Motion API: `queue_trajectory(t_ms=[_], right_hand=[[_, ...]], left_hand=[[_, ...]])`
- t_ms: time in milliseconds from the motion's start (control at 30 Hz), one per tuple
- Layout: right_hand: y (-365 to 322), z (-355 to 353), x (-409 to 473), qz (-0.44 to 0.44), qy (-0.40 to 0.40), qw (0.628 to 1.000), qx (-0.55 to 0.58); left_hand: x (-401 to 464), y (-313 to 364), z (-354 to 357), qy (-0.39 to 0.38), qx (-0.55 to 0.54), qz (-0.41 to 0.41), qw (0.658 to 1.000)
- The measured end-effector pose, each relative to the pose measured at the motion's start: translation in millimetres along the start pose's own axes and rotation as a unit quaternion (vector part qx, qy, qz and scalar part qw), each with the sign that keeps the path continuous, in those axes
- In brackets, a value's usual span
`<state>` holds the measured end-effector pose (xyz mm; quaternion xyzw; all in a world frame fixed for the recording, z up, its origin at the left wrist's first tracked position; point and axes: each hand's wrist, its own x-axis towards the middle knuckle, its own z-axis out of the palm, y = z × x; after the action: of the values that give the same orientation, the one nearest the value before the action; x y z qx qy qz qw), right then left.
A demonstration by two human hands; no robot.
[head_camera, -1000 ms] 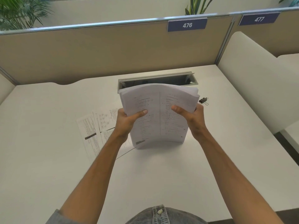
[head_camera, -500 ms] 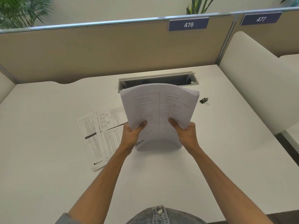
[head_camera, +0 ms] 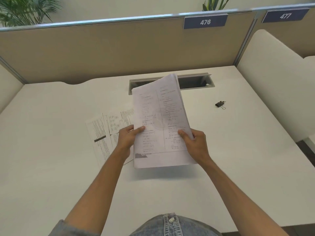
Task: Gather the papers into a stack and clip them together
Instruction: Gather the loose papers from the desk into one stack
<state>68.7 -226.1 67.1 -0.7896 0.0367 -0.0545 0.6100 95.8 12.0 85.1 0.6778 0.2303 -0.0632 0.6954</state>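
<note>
From the head view, one stack of papers [head_camera: 162,123] sits mid-frame above the white desk [head_camera: 51,167], long axis running up the frame, top leaning right. The left hand [head_camera: 127,137] and right hand [head_camera: 196,143] pinch its side edges, thumbs on top. Loose sheets [head_camera: 105,132] (two or three) lie left; one binder clip [head_camera: 220,104] lies right.

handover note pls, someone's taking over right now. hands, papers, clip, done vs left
Left hand: grips the left edge of the paper stack.
Right hand: grips the stack's right edge.
Stack: held off the desk, tilted.
Loose sheets: flat on the desk left of the stack, not gathered.
Binder clip: on the desk, far right, untouched.
Done: most pages collected.
Left: add the loose sheets, square the stack, fetch the clip and fasten it.
</note>
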Motion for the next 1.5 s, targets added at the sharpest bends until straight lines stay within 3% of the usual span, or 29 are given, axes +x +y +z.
queue_trajectory(t_ms=[100, 200, 400, 667, 967, 1100, 1200, 1500], right_hand=[[1, -3, 2, 0.009, -0.013, 1.0, 0.015], [1, -5, 1, 0.028, -0.02, 0.999, 0.019], [3, -12, 0, 0.06, -0.011, 0.997, 0.045], [1, -15, 0, 0.073, 0.014, 0.995, 0.066], [-1, -16, 0, 0.088, 0.015, 0.992, 0.086], [-7, -21, 0, 0.093, 0.016, 0.99, 0.108], [-11, -23, 3, 0.101, 0.008, 0.986, 0.134], [-22, -21, 12, 0.116, -0.039, 0.984, 0.132]], left_hand=[[14, -9, -22, 0.121, 0.084, 0.002, 0.989], [21, -17, -46, 0.234, 0.246, -0.027, 0.94], [27, -31, -72, 0.231, 0.406, -0.107, 0.877], [35, -41, -59, 0.184, 0.471, -0.132, 0.853], [27, -40, -44, 0.152, 0.316, -0.02, 0.936], [19, -38, -41, 0.063, 0.244, 0.044, 0.967], [7, -24, -38, -0.005, 0.161, 0.049, 0.986], [-31, 14, -12, -0.124, -0.044, 0.011, 0.991]])
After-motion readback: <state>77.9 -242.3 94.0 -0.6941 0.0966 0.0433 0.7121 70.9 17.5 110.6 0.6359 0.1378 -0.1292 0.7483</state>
